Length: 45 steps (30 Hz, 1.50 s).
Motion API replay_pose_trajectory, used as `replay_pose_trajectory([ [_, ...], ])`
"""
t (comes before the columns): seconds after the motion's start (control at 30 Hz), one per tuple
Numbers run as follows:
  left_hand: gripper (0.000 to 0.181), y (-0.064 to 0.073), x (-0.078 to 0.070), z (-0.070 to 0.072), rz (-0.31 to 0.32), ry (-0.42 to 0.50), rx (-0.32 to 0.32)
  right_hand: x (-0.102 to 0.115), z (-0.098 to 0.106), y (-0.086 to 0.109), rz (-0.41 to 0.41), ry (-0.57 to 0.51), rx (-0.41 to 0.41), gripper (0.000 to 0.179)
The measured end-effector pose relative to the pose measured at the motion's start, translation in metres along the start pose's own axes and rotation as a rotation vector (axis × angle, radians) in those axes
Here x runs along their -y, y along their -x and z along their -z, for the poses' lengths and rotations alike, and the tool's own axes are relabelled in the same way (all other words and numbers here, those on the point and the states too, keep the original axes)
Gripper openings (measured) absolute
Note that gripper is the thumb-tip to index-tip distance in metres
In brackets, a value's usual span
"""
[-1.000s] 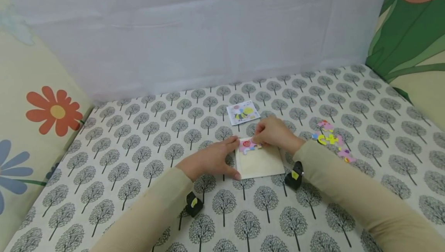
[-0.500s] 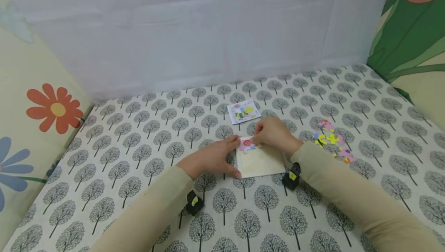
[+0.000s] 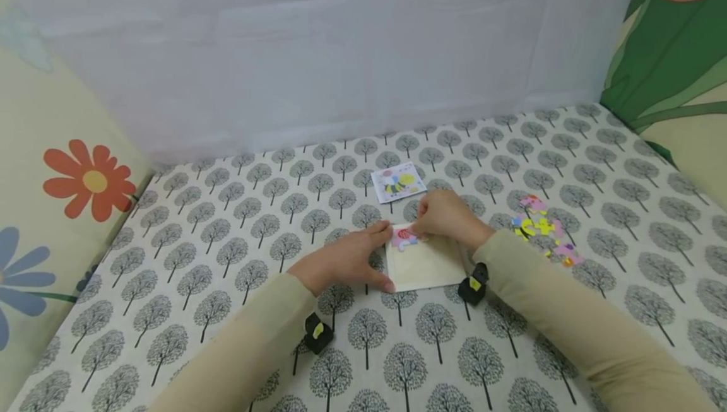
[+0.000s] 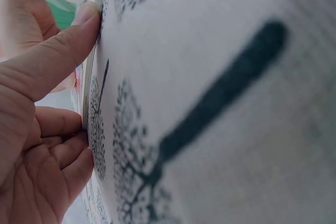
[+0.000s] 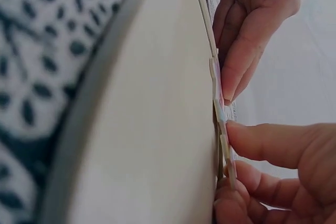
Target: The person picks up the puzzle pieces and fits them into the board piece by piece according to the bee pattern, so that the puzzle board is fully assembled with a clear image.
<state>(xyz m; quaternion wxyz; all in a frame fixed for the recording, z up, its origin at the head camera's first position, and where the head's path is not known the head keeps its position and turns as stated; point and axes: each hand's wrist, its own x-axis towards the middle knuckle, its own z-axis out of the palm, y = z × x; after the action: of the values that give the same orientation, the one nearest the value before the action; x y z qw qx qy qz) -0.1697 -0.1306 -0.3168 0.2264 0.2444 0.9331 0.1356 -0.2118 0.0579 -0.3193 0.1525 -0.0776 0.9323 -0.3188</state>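
A cream puzzle tray (image 3: pixel 428 268) lies flat in front of the person, with joined pink puzzle pieces (image 3: pixel 402 240) bearing a red patch along its far edge. At the tray's left side the left hand (image 3: pixel 352 256) is spread, its thumb at the near corner and its forefinger by the far one. The right hand (image 3: pixel 451 215) reaches over the far side and pinches a puzzle piece (image 5: pixel 231 170) between thumb and finger, up against the joined ones. Most of that piece is hidden by the fingers in the head view.
Behind the tray lies a small picture card (image 3: pixel 399 183) with a yellow and black bee. Several loose puzzle pieces (image 3: pixel 542 228), pink and yellow, are heaped to the right. A tree-print cloth (image 3: pixel 227 251) covers the table, and a white sheet (image 3: pixel 295 71) hangs behind it.
The right wrist has sunk slightly and shifted a little left, its fingertips staying at the joined pieces. The left hand has kept its place at the tray.
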Motion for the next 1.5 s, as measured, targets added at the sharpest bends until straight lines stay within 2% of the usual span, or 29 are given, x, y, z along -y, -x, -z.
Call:
replay_pose_trajectory([
  [0.47,0.102,-0.0016,-0.0005,-0.0006,0.005,0.009,0.005,-0.0076,-0.0041,-0.0079,0.005,0.042,0.0,0.026],
  [0.83,0.103,-0.0042,0.0004,-0.001,0.011,-0.009,0.008,-0.0076,-0.0032,-0.0057,0.023,0.08,-0.005,0.027],
  [1.23,0.103,-0.0037,-0.0009,0.0,0.001,-0.03,0.009,-0.0067,-0.0047,-0.0062,0.003,0.106,0.008,0.025],
  [1.5,0.104,-0.0041,-0.0001,-0.0005,0.001,-0.024,0.01,-0.0062,-0.0053,-0.0055,0.0,0.084,0.01,0.027],
])
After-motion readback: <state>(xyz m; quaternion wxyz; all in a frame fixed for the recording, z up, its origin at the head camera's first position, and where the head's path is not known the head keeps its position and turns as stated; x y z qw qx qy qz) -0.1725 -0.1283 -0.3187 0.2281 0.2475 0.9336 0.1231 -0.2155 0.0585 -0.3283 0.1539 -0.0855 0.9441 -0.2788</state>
